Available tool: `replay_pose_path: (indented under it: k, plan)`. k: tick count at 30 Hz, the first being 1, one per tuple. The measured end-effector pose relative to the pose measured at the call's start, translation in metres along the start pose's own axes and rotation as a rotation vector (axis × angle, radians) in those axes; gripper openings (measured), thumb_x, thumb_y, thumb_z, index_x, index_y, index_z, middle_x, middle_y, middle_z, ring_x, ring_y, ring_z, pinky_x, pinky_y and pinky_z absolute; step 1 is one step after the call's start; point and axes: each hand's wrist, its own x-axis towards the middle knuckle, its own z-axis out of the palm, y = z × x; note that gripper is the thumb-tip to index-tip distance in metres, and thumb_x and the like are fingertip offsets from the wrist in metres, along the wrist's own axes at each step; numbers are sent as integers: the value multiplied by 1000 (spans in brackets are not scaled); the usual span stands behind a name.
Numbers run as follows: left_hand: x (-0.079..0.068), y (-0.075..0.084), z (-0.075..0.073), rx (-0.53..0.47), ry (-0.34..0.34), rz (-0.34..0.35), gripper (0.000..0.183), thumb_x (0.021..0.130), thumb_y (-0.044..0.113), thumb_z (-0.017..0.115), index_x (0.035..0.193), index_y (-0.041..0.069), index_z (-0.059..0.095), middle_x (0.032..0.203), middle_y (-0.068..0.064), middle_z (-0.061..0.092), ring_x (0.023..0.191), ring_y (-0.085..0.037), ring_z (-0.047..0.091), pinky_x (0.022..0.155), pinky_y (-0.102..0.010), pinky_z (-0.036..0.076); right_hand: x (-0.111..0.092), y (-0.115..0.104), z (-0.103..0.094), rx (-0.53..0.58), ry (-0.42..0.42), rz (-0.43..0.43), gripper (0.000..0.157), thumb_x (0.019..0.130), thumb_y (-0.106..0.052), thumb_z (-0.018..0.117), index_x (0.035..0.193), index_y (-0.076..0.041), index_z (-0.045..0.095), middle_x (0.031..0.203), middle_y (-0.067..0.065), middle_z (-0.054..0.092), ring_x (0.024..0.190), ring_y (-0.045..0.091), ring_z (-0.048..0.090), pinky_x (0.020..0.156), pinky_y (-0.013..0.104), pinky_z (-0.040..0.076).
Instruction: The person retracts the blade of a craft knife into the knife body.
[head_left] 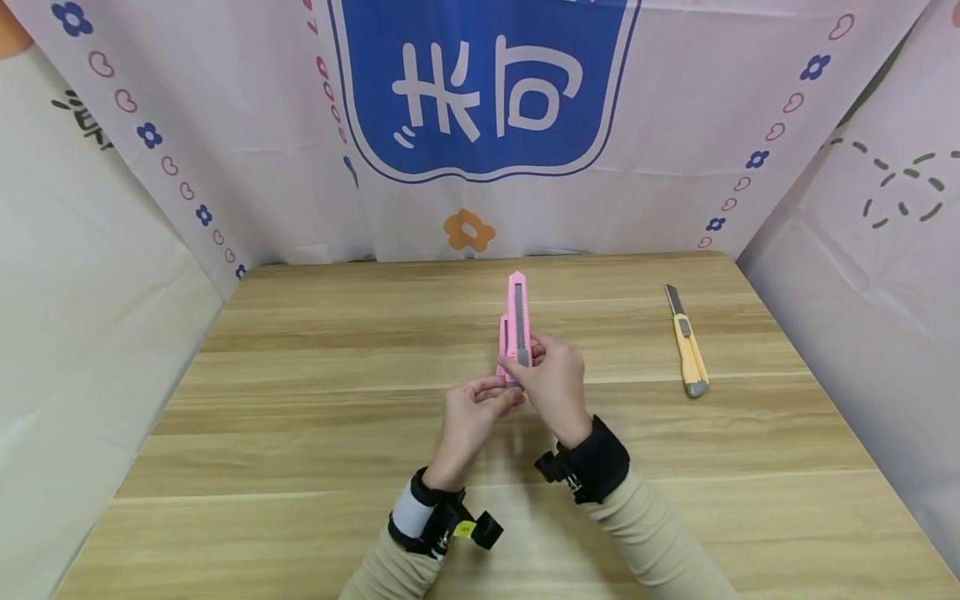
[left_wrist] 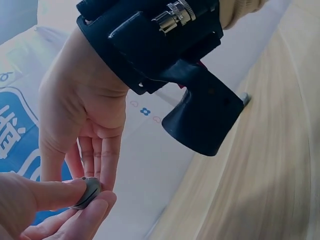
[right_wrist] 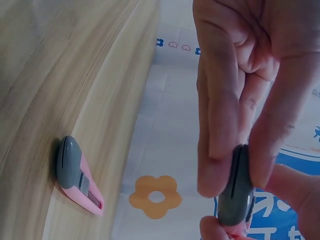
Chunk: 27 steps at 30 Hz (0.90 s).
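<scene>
In the head view a pink utility knife [head_left: 517, 312] stands tip-up between both hands above the table's middle. My right hand [head_left: 555, 379] grips its body. My left hand [head_left: 471, 417] pinches the grey end cap [right_wrist: 236, 192], seen close up in the right wrist view; the left wrist view shows the left thumb [left_wrist: 60, 194] against it. No extended blade shows at the tip. Partly behind it, a second pink utility knife [head_left: 502, 337] lies on the table, plainer to see in the right wrist view [right_wrist: 80, 172]. The hands hide the held knife's lower part.
A yellow utility knife [head_left: 690, 354] with its blade out lies toward the right of the wooden table [head_left: 300, 417]. Printed white cloth [head_left: 262, 125] hangs behind and along both sides. Both wrists wear black straps with cameras [head_left: 487, 530].
</scene>
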Motion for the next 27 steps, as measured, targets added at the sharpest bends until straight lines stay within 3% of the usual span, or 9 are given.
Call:
replay_pose_path:
  k: [5,10,16,22,27]
  plan:
    - [0,-2,0,87,5,16,24,84,0,69,105,-11,67,100,-29,72,82,-19,75,75,-29,64,2,4,0,-25,-24,18,44,73,-20,84,107,4,70,75,16,73,60,22,65,47,19,46]
    - [0,-4,0,148,-23,45,24,83,2,71,104,-10,68,97,-28,72,82,-24,75,77,-39,64,6,7,-3,-9,-93,104,42,73,-18,83,107,3,70,77,18,74,57,18,64,43,18,44]
    - [0,-5,-1,160,-77,46,29,83,4,72,109,-9,67,100,-27,72,87,-27,75,76,-31,64,10,11,-9,-23,-143,164,44,74,-18,82,109,4,69,82,19,74,58,16,64,45,15,44]
    - [0,-2,-2,160,-83,18,30,85,5,70,113,-7,66,102,-26,72,88,-27,74,78,-33,64,17,19,-16,-42,-164,237,44,76,-19,81,109,6,68,92,21,74,71,24,72,53,21,57]
    - [0,3,-3,119,-74,1,28,88,4,67,112,-9,66,103,-28,72,86,-21,74,76,-26,63,25,31,-18,-96,-171,280,42,77,-20,80,109,5,69,95,21,74,67,19,71,51,21,56]
